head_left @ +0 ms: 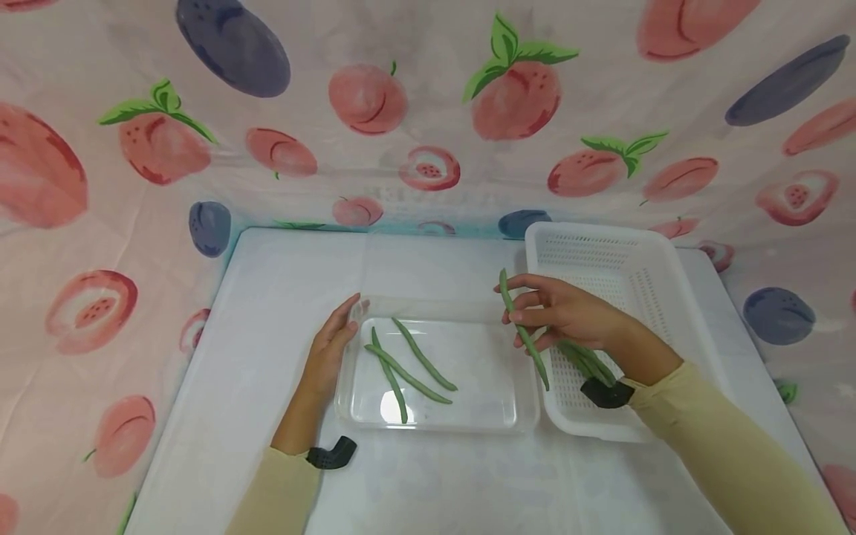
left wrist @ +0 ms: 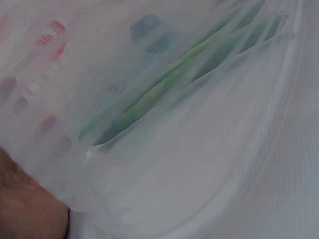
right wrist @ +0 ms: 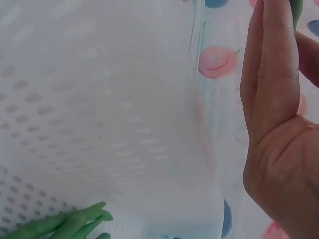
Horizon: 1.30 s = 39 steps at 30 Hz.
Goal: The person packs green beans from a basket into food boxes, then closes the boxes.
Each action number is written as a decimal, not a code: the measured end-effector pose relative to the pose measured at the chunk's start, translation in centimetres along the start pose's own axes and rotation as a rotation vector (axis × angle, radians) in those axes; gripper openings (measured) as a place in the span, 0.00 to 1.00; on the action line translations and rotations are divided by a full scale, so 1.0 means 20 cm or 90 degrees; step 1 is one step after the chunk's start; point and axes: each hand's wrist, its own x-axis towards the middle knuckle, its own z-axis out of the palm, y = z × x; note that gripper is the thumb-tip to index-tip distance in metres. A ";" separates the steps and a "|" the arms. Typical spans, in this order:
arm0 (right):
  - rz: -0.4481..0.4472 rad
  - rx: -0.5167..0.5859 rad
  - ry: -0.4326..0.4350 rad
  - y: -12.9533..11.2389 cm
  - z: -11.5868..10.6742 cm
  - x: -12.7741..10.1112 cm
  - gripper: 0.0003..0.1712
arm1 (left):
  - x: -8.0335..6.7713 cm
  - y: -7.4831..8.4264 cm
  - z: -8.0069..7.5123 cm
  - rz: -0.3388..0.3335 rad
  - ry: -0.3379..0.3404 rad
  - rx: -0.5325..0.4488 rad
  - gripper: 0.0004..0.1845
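Fingers of the right hand are clamped on 1 green bean, the thumb against it, gripping it nearer its upper end. Its lower length juts free at a slant, above where the clear tray and the white basket stand side by side. Something so slim probably needs only a light pinch, and the grip seems chosen to leave most of the bean unobstructed.

Beneath that hand, a bunch of beans lies in the perforated basket, bundled roughly in line.

At the tray's far left corner, the left hand rests against the wall; whether its fingers curl round the rim, I cannot tell, since the left wrist view does not show them. A light plastic tray could slide about on the smooth white desk, which may be why it is being steadied there.

Inside the tray are 3 loose beans, mostly in its left half: 2 cross each other, and 1 lies beside them. Having the containers so close presumably shortens the right hand's reach between the 2.
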 end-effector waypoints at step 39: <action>0.026 -0.056 -0.058 -0.12 0.25 0.17 0.29 | 0.01 -0.01 0.00 0.004 0.001 -0.007 0.26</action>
